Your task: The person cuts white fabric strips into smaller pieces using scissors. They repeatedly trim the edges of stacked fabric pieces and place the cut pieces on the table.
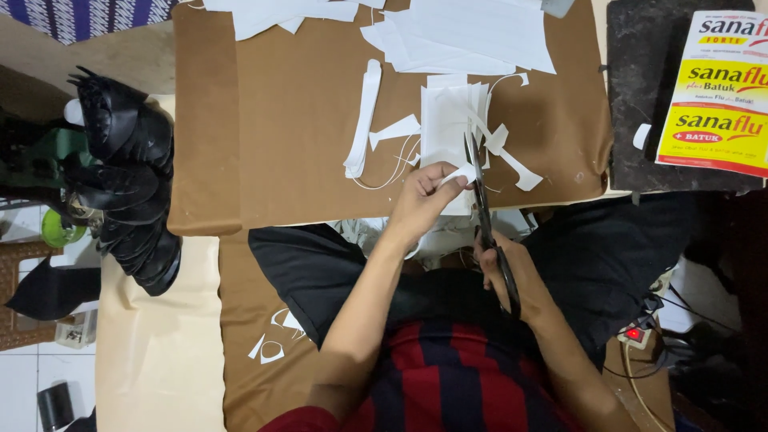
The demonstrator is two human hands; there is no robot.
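My left hand pinches the near edge of a stack of white paper pieces that lies on a brown board. My right hand grips black-handled scissors, whose blades point away from me and bite into the paper just right of my left fingers. Cut white strips trail off to the right of the blades. A long narrow white offcut and a small pointed piece lie to the left of the stack.
Larger white sheets lie at the board's far edge. A pile of black sandal parts sits at the left. A yellow and white printed carton rests on a dark mat at the right. Small white scraps lie near my left elbow.
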